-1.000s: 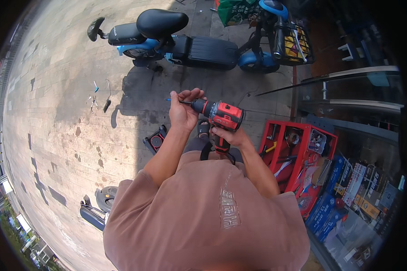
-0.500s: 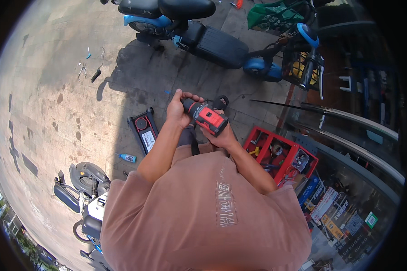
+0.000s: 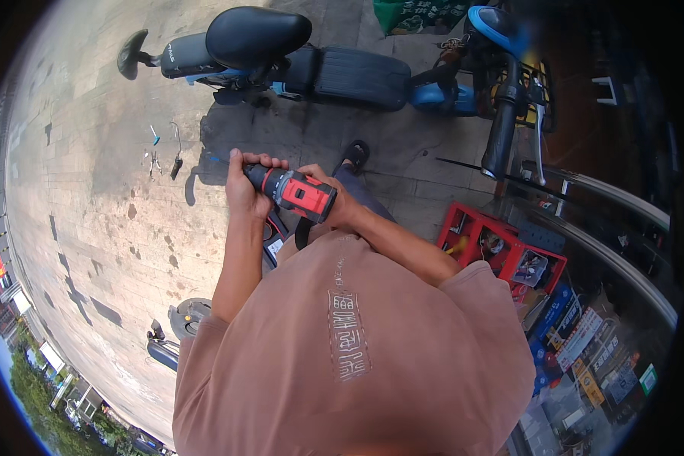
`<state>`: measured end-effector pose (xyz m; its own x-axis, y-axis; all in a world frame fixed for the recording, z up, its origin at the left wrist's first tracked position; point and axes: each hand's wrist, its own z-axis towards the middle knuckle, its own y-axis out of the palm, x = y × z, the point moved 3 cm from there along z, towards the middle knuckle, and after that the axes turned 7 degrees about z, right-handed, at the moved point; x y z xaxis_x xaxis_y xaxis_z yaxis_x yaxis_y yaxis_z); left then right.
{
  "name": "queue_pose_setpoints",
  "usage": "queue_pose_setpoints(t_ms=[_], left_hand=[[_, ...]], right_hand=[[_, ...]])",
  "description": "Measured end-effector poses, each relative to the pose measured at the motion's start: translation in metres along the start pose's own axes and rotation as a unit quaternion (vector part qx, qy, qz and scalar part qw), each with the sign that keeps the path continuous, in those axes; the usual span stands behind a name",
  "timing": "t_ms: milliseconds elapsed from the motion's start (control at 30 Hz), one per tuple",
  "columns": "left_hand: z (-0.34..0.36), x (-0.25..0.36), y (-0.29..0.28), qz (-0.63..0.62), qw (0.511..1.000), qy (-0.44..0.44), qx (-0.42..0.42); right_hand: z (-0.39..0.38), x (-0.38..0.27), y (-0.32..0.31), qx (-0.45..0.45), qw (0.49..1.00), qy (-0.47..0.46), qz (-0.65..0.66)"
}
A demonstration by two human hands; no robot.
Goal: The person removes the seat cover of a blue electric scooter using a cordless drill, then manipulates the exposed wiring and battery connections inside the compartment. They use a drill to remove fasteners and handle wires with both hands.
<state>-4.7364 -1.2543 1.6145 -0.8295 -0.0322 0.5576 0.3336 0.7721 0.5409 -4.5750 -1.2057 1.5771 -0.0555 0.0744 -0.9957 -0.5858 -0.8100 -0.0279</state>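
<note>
Above the brown shirt [image 3: 387, 342], the right hand [image 3: 345, 205] holds the red drill [image 3: 308, 197]; the left hand [image 3: 245, 196] curls by its chuck [image 3: 257, 176] — how firmly, I cannot tell — so an accidental start could snag it.

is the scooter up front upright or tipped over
Upright: the scooter shows its seat and footboard from above, both facing up.

Brightly sunlit on the paving [image 3: 99, 197] at nine o'clock, shadowed at twelve, dim toward two; smeared near one, curved and black-rimmed.
</note>
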Motion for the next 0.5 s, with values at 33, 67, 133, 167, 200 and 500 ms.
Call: queue_pose_setpoints(t_ms=[33,67,133,167,200,500], left_hand=[[0.011,0.005,0.006,0.013,1.000,0.002,0.009],[0.019,0.009,0.011,0.022,1.000,0.013,-0.001],[0.033,0.007,0.017,0.035,0.999,0.005,0.014],[0.046,0.011,0.019,0.034,0.999,0.001,0.010],[0.055,0.010,0.023,0.029,1.000,-0.003,0.010],[0.103,-0.006,0.047,0.059,0.995,-0.060,0.044]], right_hand=[[0.011,0.003,-0.005,0.007,1.000,0.008,0.017],[0.019,0.006,-0.010,0.011,0.999,0.003,0.034],[0.032,0.012,-0.020,0.018,0.999,-0.003,0.045],[0.044,0.016,-0.023,0.021,0.998,-0.028,0.046],[0.048,0.020,-0.027,0.030,0.998,-0.044,0.037],[0.062,0.047,-0.054,0.038,0.992,0.077,0.094]])
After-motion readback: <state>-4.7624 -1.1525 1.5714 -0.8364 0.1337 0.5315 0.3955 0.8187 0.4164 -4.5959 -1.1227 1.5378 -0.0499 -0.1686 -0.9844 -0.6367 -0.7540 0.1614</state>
